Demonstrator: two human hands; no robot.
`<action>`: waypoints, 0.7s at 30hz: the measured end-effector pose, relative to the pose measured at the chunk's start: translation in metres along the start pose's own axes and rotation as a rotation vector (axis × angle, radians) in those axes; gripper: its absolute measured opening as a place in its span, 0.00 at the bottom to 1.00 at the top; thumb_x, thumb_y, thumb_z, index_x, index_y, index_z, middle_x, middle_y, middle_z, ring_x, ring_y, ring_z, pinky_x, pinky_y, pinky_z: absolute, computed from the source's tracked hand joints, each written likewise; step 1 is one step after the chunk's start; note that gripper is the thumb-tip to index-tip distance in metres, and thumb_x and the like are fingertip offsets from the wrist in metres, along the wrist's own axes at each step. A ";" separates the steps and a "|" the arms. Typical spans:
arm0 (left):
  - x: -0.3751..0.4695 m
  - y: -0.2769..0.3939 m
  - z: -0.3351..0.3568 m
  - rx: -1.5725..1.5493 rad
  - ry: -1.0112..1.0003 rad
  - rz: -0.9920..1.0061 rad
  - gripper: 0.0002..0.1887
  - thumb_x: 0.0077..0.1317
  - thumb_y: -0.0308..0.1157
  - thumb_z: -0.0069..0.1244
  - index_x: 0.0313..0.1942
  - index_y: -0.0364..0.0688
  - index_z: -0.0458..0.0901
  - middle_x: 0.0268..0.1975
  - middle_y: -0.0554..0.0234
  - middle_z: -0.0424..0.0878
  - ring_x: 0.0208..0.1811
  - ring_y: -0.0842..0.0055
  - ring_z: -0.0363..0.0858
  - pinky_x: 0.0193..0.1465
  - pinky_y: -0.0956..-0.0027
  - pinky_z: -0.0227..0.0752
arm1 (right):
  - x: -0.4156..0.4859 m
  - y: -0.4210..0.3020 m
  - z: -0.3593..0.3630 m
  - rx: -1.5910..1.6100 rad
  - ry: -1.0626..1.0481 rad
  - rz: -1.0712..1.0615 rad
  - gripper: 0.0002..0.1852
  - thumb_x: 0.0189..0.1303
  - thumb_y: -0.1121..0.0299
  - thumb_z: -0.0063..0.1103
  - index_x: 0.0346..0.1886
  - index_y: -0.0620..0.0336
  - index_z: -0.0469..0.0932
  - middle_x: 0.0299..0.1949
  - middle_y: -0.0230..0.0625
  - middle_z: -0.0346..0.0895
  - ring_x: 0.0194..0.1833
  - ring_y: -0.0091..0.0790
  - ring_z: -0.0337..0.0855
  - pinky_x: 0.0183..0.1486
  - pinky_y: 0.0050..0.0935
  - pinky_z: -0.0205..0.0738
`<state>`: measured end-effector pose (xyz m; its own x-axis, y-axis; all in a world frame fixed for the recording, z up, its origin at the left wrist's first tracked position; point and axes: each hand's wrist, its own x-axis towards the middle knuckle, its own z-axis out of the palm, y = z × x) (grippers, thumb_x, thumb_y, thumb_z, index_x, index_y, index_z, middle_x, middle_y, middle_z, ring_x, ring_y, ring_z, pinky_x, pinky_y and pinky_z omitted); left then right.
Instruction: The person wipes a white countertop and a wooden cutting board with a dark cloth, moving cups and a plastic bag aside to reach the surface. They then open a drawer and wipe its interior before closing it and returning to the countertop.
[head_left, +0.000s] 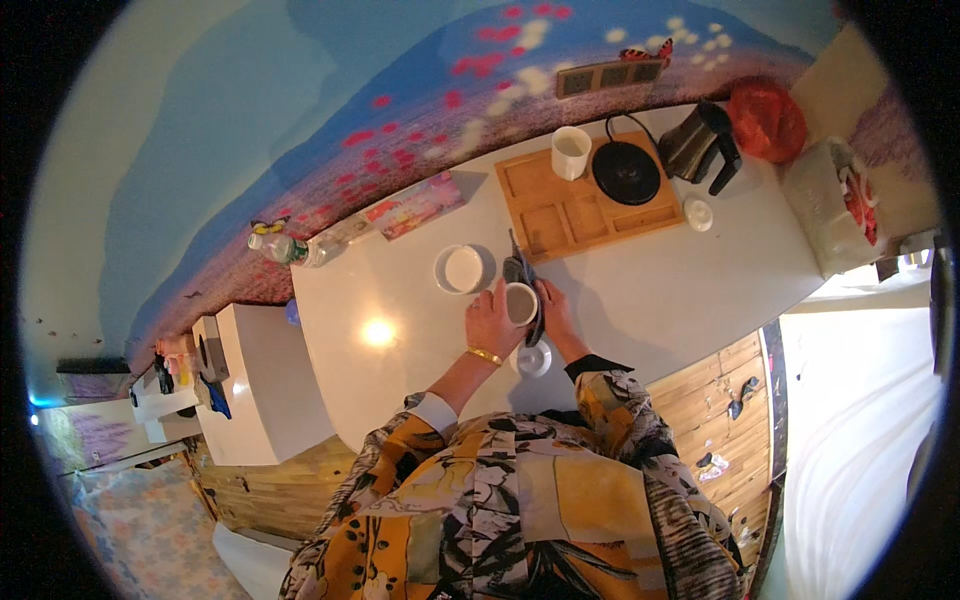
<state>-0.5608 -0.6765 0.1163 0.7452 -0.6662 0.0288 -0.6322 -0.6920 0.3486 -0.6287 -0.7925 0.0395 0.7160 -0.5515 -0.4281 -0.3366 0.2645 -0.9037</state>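
Observation:
Over the white table (637, 300), my left hand (491, 319) grips a white cup (523, 304) from its left side, its open mouth facing up. My right hand (555, 311) is at the cup's other side, holding a dark grey cloth (515, 268) against it. The cloth runs along the cup's right side, and one end sticks out beyond it. Just below the cup lies a round white lid (534, 360) with a knob. A shallow round white dish (460, 270) stands to the left of my hands. The fingertips of my right hand are partly hidden.
Behind, a wooden tray (555, 225) carries a white mug (571, 154) and a black kettle base (626, 172). A dark kettle (697, 142), a small white lid (697, 214), a red plastic bag (766, 120) and a pale bag (832, 206) stand right. A tissue box (416, 204) and plastic bottle (281, 248) are left.

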 end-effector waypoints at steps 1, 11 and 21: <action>-0.001 0.000 -0.001 0.002 -0.060 -0.041 0.52 0.38 0.45 0.69 0.64 0.38 0.61 0.43 0.48 0.74 0.44 0.54 0.76 0.47 0.55 0.72 | -0.006 -0.003 0.000 -0.020 0.020 -0.003 0.16 0.69 0.64 0.50 0.49 0.67 0.77 0.42 0.36 0.81 0.43 0.28 0.75 0.49 0.26 0.69; 0.011 0.006 -0.013 -0.139 -0.515 -0.056 0.49 0.45 0.31 0.63 0.68 0.42 0.53 0.59 0.40 0.68 0.52 0.47 0.76 0.52 0.52 0.75 | -0.015 -0.002 -0.012 0.098 0.072 0.033 0.15 0.68 0.66 0.51 0.51 0.67 0.76 0.43 0.38 0.81 0.45 0.26 0.75 0.51 0.26 0.69; 0.030 -0.008 -0.015 -0.474 -0.264 -0.339 0.42 0.39 0.31 0.63 0.58 0.34 0.65 0.52 0.42 0.77 0.55 0.53 0.76 0.57 0.60 0.71 | -0.018 -0.034 0.002 -0.343 0.144 -0.480 0.15 0.66 0.65 0.51 0.50 0.64 0.75 0.48 0.49 0.76 0.48 0.51 0.75 0.50 0.37 0.70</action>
<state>-0.5306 -0.6866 0.1288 0.7720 -0.5196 -0.3663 -0.1629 -0.7186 0.6761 -0.6292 -0.7903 0.0779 0.7547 -0.6540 0.0531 -0.1916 -0.2971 -0.9354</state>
